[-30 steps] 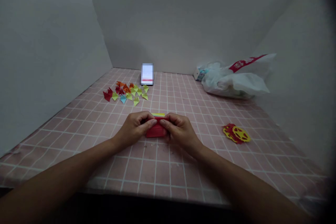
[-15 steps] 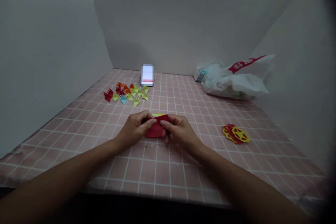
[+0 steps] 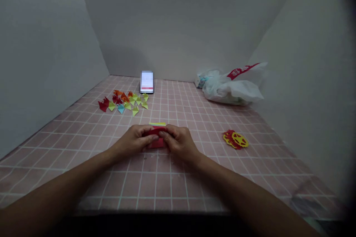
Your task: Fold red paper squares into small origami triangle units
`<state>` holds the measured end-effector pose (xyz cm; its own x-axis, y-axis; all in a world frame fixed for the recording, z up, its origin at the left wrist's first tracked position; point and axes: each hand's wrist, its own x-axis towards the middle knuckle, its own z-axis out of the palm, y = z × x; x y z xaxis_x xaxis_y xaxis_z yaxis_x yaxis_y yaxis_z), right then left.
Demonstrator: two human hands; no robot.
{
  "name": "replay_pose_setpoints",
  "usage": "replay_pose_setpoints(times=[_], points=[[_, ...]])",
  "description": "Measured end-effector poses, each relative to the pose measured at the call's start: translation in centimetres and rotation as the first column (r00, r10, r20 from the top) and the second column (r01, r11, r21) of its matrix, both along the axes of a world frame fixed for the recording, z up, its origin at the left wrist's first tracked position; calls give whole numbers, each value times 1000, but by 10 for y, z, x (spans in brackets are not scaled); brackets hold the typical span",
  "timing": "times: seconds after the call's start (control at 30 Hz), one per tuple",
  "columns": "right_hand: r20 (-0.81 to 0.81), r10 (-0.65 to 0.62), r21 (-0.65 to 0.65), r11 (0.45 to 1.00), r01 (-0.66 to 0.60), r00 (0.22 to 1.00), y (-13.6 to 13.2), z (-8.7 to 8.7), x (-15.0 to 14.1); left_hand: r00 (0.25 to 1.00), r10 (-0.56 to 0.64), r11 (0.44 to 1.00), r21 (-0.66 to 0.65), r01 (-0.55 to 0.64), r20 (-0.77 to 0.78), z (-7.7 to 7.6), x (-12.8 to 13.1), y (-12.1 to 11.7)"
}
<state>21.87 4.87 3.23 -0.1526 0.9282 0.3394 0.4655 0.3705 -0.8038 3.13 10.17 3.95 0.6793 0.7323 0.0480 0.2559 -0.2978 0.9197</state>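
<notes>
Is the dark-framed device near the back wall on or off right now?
On: the dark-framed device has a brightly lit, pale screen with a red band low down.

My one view comes from the camera on my head — it faces forward and down, from above the near edge of the table (image 3: 164,189) toward the back wall (image 3: 172,26). My left hand (image 3: 137,140) and right hand (image 3: 179,142) show below centre, fairly near, with the back wall farther off — a wide look that takes in both side walls (image 3: 41,44).
</notes>
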Motion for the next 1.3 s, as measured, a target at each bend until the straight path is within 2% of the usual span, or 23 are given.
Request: replay_pose_setpoints(times=[0.1, 0.27, 0.43, 0.53, 0.6, 0.67, 0.73, 0.8, 0.9, 1.07, 1.2, 1.3], points=[[-81, 3, -51, 999, -8, 997, 1, -2, 0, 999, 10, 999, 40, -9, -35, 2, 0, -2], [-242, -23, -167, 986, -19, 970, 5, -6, 2, 997, 4, 998, -68, -9, -76, 1, 1, -7], [-295, -49, -185, 983, -7, 954, 8, -7, 4, 997, -42, 995, -94, 36, -68, -1, 0, -6], [-276, -24, -227, 973, -41, 961, 8, -7, 4, 999, -31, 999, 37, 32, -31, -1, 0, -2], [-287, -11, -271, 960, -70, 958, 8, -6, 4, 1000, 14, 985, 171, -19, 28, -1, 0, 0], [-326, -28, -300, 951, -75, 945, 8, -5, 3, 996, 60, 969, 235, -74, 63, 0, 1, 1], [-384, -70, -301, 952, -53, 921, 9, -3, 3, 992, 108, 974, 195, -119, 66, 0, 2, -1], [-443, -117, -280, 960, -13, 889, 9, -1, 3, 984, 159, 984, 65, -164, 77, -1, 3, -3], [-502, -138, -277, 961, -7, 854, 8, 0, 3, 963, 236, 969, -103, -224, 127, -2, 5, -5], [-506, -62, -336, 933, -130, 860, 8, -8, -3, 970, 208, 978, -46, -204, 128, -1, 6, -7], [-552, -141, -340, 938, -68, 822, 9, -10, -5, 956, 242, 970, -62, -235, 166, 0, 6, -7], [-601, -116, -390, 906, -163, 791, 9, -10, -5, 959, 238, 971, -77, -228, 157, -1, 6, -8]])
